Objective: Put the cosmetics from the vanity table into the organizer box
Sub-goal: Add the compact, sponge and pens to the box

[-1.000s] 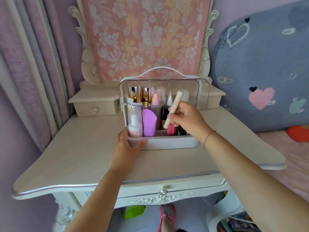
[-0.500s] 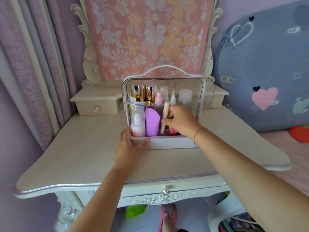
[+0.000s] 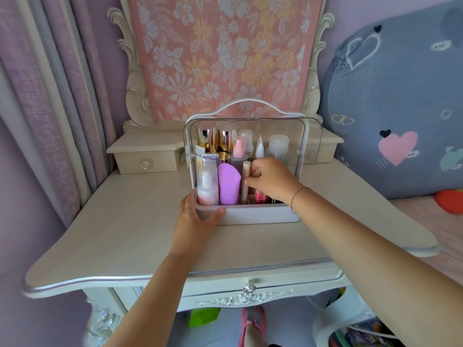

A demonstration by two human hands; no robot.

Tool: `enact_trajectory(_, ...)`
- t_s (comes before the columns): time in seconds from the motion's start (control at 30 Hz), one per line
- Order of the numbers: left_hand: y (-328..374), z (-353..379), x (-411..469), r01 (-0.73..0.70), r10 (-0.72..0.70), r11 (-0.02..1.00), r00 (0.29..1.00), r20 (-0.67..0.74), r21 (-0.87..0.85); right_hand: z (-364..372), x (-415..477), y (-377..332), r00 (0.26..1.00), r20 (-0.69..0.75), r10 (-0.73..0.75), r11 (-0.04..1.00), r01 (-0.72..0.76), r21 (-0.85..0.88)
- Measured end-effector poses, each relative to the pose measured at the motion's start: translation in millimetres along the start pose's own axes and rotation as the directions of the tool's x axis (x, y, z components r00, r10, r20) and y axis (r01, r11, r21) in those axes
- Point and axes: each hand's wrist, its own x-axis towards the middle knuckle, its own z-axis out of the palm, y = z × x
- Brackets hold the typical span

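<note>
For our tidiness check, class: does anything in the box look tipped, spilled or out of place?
Nothing stands out. The bottles stand upright in the box, the right hand pinches a tube upright, the left hand holds its corner.

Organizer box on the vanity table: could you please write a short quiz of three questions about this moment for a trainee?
1. True or false: the left hand grips the front left corner of the box.
2. What does the right hand pinch? A) a hairbrush B) a beige tube C) a sponge
3. Fill in: the bottle standing just left of the tube is ___ in colour.

Key: 1 true; 2 B; 3 purple.
</note>
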Motion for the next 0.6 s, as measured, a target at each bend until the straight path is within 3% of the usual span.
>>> enact_trajectory(0.6, -0.9, -0.5, 0.4, -0.004, 0.004, 1.000, 1.000, -0.002, 0.001, 0.2, 5.4, 1.5, 0.994, -0.075, -0.074, 0.996, 0.077, 0.035)
